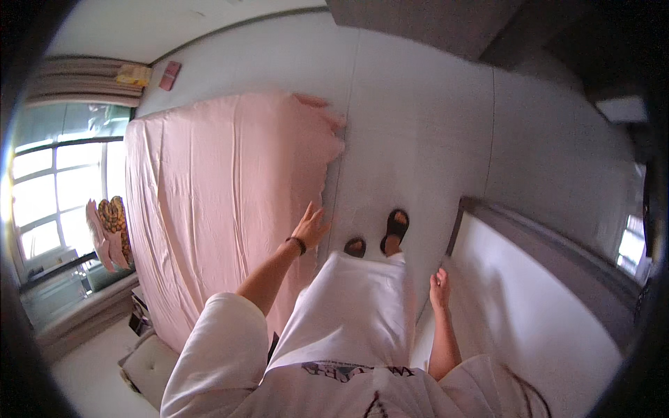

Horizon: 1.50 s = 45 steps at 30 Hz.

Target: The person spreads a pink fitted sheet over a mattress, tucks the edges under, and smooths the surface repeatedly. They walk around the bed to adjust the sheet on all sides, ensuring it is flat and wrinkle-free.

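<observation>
A pink fitted sheet (209, 172) covers a bed on the left, with long creases across its top and a ruffled edge hanging over the near side. My left hand (311, 230), with a dark bracelet at the wrist, is spread over the bed's side edge and holds nothing; whether it touches the cloth I cannot tell. My right hand (440, 285) hangs beside the white wall (502, 271) with its fingers slightly curled and no object visible in it. Between bed and wall, my feet in black sandals (395, 224) stand on the floor.
Pale grey floor (418, 130) runs past the bed's foot. A pink flat item (169, 76) and a yellow pack (134, 74) lie near the curtain (83, 78). Bundled fabrics (110, 230) sit by the window. A tufted headboard (149, 368) stands at lower left, dark furniture (418, 21) opposite.
</observation>
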Each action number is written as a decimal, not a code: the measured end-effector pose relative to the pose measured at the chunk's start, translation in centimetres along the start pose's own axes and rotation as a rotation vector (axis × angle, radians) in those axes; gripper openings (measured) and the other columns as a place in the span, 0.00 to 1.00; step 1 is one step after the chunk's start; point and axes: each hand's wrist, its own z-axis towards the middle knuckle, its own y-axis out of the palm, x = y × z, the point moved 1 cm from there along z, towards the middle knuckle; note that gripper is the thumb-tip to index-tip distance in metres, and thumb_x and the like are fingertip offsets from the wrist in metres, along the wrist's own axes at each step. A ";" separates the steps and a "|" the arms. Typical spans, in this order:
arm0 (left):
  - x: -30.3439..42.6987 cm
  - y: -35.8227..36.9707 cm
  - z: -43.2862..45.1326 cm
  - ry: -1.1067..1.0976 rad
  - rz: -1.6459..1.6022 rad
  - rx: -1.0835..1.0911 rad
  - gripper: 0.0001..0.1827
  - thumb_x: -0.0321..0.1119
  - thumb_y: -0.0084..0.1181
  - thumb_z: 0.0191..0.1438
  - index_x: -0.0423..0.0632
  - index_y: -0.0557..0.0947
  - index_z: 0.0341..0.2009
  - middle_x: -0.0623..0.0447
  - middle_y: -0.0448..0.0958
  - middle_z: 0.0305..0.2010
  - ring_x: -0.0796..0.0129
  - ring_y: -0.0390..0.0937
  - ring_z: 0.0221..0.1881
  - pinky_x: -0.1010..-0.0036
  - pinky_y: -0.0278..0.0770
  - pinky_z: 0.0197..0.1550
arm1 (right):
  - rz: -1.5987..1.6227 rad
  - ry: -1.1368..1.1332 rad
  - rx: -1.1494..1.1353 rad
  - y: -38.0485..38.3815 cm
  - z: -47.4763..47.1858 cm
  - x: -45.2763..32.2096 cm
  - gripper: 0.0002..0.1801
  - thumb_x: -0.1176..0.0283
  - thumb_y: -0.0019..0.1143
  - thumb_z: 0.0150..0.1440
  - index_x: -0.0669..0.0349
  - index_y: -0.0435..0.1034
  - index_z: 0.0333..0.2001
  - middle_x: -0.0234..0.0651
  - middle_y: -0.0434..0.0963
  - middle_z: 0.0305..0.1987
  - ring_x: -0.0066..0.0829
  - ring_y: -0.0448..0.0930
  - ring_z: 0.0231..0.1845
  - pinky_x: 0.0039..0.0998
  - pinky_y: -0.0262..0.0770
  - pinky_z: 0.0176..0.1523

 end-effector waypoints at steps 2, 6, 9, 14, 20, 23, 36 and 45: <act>-1.8 -1.3 -2.4 -0.109 0.028 0.043 0.33 0.50 0.49 0.53 0.48 0.61 0.60 0.39 0.42 0.68 0.48 0.55 0.63 0.65 0.59 0.62 | -0.018 -0.024 -0.018 -2.4 3.6 -2.6 0.22 0.67 0.47 0.57 0.66 0.60 0.53 0.47 0.69 0.52 0.39 0.74 0.49 0.34 0.69 0.50; -4.1 -1.9 -7.1 -0.284 -0.045 0.080 0.29 0.49 0.49 0.53 0.45 0.67 0.55 0.40 0.61 0.60 0.47 0.61 0.59 0.61 0.62 0.58 | -0.053 -0.118 0.044 -9.7 10.8 -12.6 0.18 0.67 0.47 0.57 0.66 0.64 0.48 0.44 0.75 0.44 0.38 0.76 0.46 0.32 0.70 0.49; -6.0 0.1 -11.5 -0.516 -0.203 0.101 0.28 0.52 0.49 0.52 0.45 0.72 0.50 0.41 0.69 0.54 0.49 0.65 0.56 0.61 0.63 0.56 | -0.049 -0.209 0.014 -12.3 14.7 -20.5 0.18 0.67 0.47 0.57 0.68 0.64 0.48 0.47 0.75 0.45 0.39 0.77 0.44 0.33 0.70 0.49; -2.7 0.4 -14.5 -0.788 -0.421 -0.004 0.27 0.49 0.50 0.49 0.41 0.74 0.48 0.36 0.72 0.49 0.47 0.69 0.52 0.59 0.66 0.53 | -0.200 -0.235 -0.198 -13.4 21.5 -31.5 0.20 0.67 0.47 0.58 0.69 0.62 0.50 0.47 0.72 0.51 0.37 0.73 0.52 0.32 0.67 0.54; 0.2 -4.5 -4.4 -0.766 -0.451 -0.217 0.27 0.52 0.46 0.51 0.41 0.79 0.42 0.38 0.72 0.49 0.48 0.70 0.51 0.59 0.66 0.52 | -0.427 -0.175 -0.451 -13.7 31.7 -44.3 0.20 0.67 0.48 0.57 0.70 0.64 0.49 0.47 0.72 0.49 0.37 0.73 0.51 0.32 0.67 0.53; 2.1 -12.9 2.3 -0.764 -0.720 0.163 0.26 0.53 0.46 0.50 0.43 0.78 0.43 0.41 0.75 0.45 0.50 0.72 0.48 0.62 0.69 0.50 | -0.438 -0.353 -0.406 -12.9 38.6 -50.8 0.16 0.69 0.48 0.56 0.68 0.66 0.45 0.36 0.73 0.37 0.26 0.73 0.37 0.25 0.69 0.41; 5.8 -25.5 13.8 -1.017 -1.310 0.485 0.23 0.48 0.50 0.49 0.41 0.78 0.41 0.43 0.77 0.42 0.55 0.74 0.46 0.67 0.69 0.49 | -0.606 -0.825 -0.586 6.4 52.6 -93.3 0.16 0.70 0.48 0.55 0.67 0.67 0.46 0.33 0.75 0.33 0.22 0.74 0.32 0.23 0.70 0.37; 10.3 -29.8 15.0 -1.158 -1.546 0.383 0.25 0.49 0.51 0.48 0.41 0.79 0.42 0.42 0.77 0.44 0.56 0.74 0.47 0.66 0.69 0.49 | -0.815 -0.876 -0.814 27.4 46.8 -111.7 0.20 0.64 0.48 0.53 0.67 0.68 0.46 0.46 0.75 0.44 0.37 0.76 0.46 0.32 0.69 0.50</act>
